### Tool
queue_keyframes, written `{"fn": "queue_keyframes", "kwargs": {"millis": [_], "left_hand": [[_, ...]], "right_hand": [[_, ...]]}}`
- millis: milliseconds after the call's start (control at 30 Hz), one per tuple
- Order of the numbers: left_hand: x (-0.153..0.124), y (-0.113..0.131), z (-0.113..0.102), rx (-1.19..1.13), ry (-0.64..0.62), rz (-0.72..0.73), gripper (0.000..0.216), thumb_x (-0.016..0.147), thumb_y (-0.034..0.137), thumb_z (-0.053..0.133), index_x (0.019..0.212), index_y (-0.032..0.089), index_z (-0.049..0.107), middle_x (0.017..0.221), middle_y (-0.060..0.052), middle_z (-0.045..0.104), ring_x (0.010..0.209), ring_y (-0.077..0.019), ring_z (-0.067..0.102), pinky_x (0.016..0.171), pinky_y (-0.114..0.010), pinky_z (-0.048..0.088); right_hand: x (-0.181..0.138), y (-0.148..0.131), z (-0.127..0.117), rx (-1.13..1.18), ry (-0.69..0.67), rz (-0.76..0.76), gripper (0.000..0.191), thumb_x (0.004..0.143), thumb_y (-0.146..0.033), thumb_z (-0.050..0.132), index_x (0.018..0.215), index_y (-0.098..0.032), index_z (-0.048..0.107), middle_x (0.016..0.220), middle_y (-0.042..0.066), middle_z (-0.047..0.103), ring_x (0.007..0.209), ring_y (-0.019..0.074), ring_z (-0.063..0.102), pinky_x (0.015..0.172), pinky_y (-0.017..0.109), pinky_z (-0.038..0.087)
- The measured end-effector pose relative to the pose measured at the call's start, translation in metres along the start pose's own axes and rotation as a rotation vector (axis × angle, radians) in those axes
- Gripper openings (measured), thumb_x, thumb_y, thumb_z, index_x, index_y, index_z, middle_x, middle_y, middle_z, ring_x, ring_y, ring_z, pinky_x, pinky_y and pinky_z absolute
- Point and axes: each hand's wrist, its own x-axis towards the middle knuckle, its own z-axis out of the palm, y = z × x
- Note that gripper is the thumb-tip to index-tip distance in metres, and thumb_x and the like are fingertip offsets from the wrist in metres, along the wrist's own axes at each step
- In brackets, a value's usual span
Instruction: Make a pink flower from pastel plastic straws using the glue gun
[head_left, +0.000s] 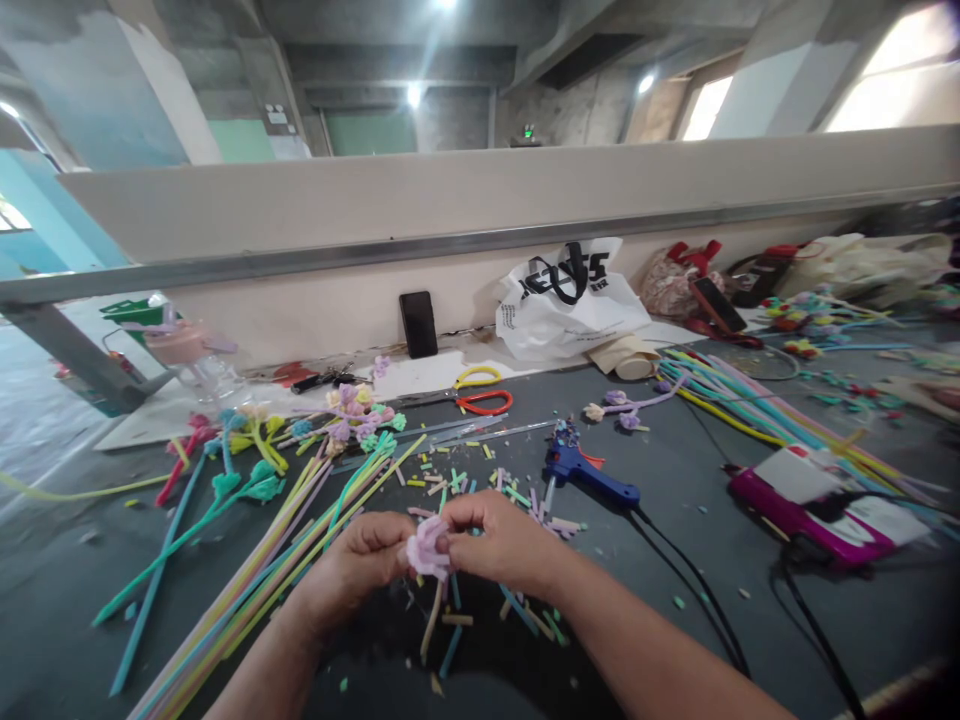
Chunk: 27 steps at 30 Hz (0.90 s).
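A pale pink pipe-cleaner flower [427, 548] with looped petals is held up over the dark table. My left hand [360, 560] pinches its left side between thumb and fingers. On its other side, my right hand [502, 540] grips the flower with thumb and forefinger. Short cut pieces of pipe cleaner [457, 620] lie under and around both hands. Left of my left hand runs a bundle of long pipe cleaners [247, 590] in several pastel colours. A blue glue gun [592, 475] rests beyond my right hand, its cord trailing toward me.
Orange-and-yellow-handled scissors [480, 400] lie behind the scraps. Finished pipe-cleaner flowers [360, 415] sit to the left. A phone [418, 324] leans on the back panel beside a white bag [570, 310]. At right are a magenta power strip [817, 515] and more pipe cleaners [750, 400].
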Motion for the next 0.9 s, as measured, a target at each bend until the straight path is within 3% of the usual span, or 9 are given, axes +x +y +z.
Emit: {"fn": "queue_keyframes", "kwargs": {"millis": [133, 333, 700, 900], "left_hand": [[0.0003, 0.0018, 0.0026, 0.016, -0.004, 0.001, 0.029, 0.063, 0.039, 0.07, 0.057, 0.011, 0.063, 0.053, 0.001, 0.043, 0.052, -0.0084, 0.035, 0.049, -0.02, 0.028], [0.0006, 0.0049, 0.0063, 0.018, -0.001, -0.046, 0.032, 0.062, 0.041, 0.069, 0.055, 0.011, 0.061, 0.052, 0.001, 0.044, 0.046, -0.0062, 0.032, 0.044, -0.019, 0.025], [0.002, 0.0048, 0.004, 0.11, -0.06, -0.023, 0.036, 0.065, 0.044, 0.066, 0.053, 0.011, 0.057, 0.051, 0.003, 0.039, 0.046, -0.0063, 0.032, 0.042, -0.019, 0.025], [0.0007, 0.0076, 0.0038, 0.142, -0.089, -0.03, 0.035, 0.066, 0.045, 0.064, 0.058, 0.011, 0.061, 0.052, 0.001, 0.045, 0.046, -0.0075, 0.037, 0.044, -0.02, 0.027]], "right_hand": [[-0.0002, -0.002, 0.0002, 0.014, 0.007, 0.009, 0.012, 0.064, -0.013, 0.048, 0.057, -0.014, 0.058, 0.051, -0.005, 0.044, 0.053, 0.0077, 0.04, 0.05, 0.018, 0.032], [-0.0007, -0.0054, -0.0029, 0.033, 0.138, -0.052, 0.009, 0.063, -0.012, 0.056, 0.068, -0.014, 0.064, 0.062, -0.003, 0.056, 0.061, 0.0096, 0.05, 0.059, 0.018, 0.038], [0.0008, -0.0034, -0.008, 0.129, 0.068, 0.038, 0.006, 0.065, -0.018, 0.062, 0.063, -0.013, 0.064, 0.057, -0.003, 0.055, 0.053, 0.0074, 0.047, 0.05, 0.017, 0.036], [-0.0013, -0.0062, -0.0068, 0.083, 0.081, 0.017, 0.007, 0.065, -0.018, 0.062, 0.061, -0.013, 0.062, 0.057, -0.003, 0.055, 0.053, 0.0074, 0.047, 0.051, 0.017, 0.036]]}}
